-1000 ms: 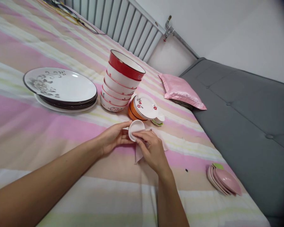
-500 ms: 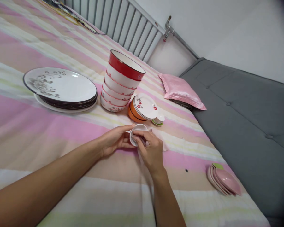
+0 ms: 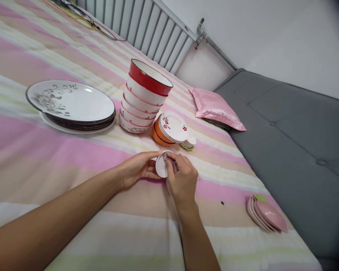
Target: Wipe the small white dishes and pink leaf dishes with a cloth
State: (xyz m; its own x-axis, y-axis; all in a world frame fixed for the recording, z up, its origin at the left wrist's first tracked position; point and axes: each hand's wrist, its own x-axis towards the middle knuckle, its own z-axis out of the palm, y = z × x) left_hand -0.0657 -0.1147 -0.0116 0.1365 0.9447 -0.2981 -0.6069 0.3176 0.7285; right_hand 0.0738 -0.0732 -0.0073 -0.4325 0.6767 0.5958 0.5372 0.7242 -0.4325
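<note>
My left hand (image 3: 137,169) grips a small white dish (image 3: 161,167) by its rim, tilted on edge just above the striped bedspread (image 3: 59,158). My right hand (image 3: 181,177) is closed on a pale cloth (image 3: 169,162) and presses it against the dish's inner face. Most of the cloth is hidden under my fingers. Just beyond my hands lie an orange bowl (image 3: 157,136) with flowered white saucers (image 3: 173,128) leaning on it and a few tiny dishes (image 3: 189,143).
A stack of red-and-white bowls (image 3: 144,98) stands behind. Large flowered plates (image 3: 70,103) are stacked to the left. Pink dishes (image 3: 267,214) lie at the right edge of the bedspread. A pink cushion (image 3: 216,107) and grey sofa (image 3: 293,143) sit to the right; a radiator (image 3: 147,30) behind.
The dish has turned more on edge in my left hand. My right hand has moved up with the cloth, gathering it from the bedspread into the dish.
</note>
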